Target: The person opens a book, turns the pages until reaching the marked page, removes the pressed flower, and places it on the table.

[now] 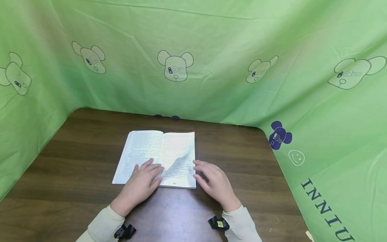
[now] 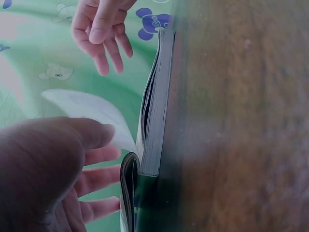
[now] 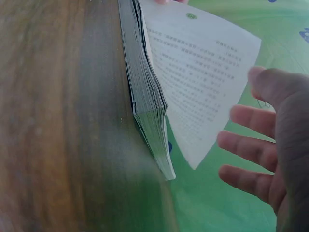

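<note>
An open book [image 1: 142, 148] with printed pages lies on the brown table. One page [image 3: 203, 82] on its right side stands lifted and curved, its lower corner folded toward the spine. My left hand [image 1: 140, 185] rests over the lower left page near the spine, fingers spread and loosely bent. In the left wrist view, the left thumb [image 2: 99, 133] overlaps the lifted page [image 2: 104, 111]. Beside the book's right edge hovers my right hand [image 1: 214, 183], its fingers relaxed. A gap shows between the right fingers [image 3: 251, 147] and the raised page in the right wrist view.
Green fabric [image 1: 211, 40] with cartoon bear heads hangs behind and along both sides of the table [image 1: 235, 148]. Each wrist wears a small black device, one at the left cuff [image 1: 124, 232] and one at the right cuff [image 1: 219, 223].
</note>
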`<state>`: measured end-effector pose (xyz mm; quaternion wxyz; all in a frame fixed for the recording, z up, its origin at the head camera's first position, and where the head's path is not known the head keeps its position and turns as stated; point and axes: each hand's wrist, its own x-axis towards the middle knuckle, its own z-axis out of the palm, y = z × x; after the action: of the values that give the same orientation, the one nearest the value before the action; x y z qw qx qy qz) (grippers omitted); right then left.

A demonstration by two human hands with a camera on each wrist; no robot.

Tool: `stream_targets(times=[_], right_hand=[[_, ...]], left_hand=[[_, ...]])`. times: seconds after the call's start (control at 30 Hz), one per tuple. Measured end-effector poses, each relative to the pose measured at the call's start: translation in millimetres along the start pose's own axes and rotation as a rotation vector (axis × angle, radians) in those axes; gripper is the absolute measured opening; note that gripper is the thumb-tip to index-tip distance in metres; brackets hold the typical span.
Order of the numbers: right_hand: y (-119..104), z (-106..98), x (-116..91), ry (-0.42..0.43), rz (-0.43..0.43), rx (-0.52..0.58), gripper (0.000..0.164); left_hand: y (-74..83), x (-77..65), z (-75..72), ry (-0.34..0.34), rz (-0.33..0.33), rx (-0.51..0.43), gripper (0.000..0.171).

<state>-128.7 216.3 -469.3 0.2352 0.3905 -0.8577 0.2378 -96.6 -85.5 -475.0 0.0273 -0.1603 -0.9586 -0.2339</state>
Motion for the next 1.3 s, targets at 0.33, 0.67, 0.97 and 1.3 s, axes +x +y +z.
stream_targets(times=[0.33, 0.67, 0.97, 1.3], right_hand=[[-3.2, 1.4, -3.6, -0.385, 0.087, 0.055, 0.042], [-2.9, 2.1, -6.3, -0.468, 0.123, 0.067, 0.052], [-3.3, 2.8, -6.0, -0.488, 0.141, 0.06, 0.052], [-2.7, 3.7, -7.6, -0.489, 0.154, 0.061, 0.052]], left_hand=[[-3.3, 2.8, -2.7, 0.183, 0.019, -0.068, 0.072], [-5.9, 3.3, -4.7, 0.282, -0.013, -0.11, 0.11], [-8.9, 2.6, -1.1, 0.409, 0.021, -0.052, 0.118], [-9.6, 2.4, -2.9, 0.315, 0.01, 0.002, 0.102]])
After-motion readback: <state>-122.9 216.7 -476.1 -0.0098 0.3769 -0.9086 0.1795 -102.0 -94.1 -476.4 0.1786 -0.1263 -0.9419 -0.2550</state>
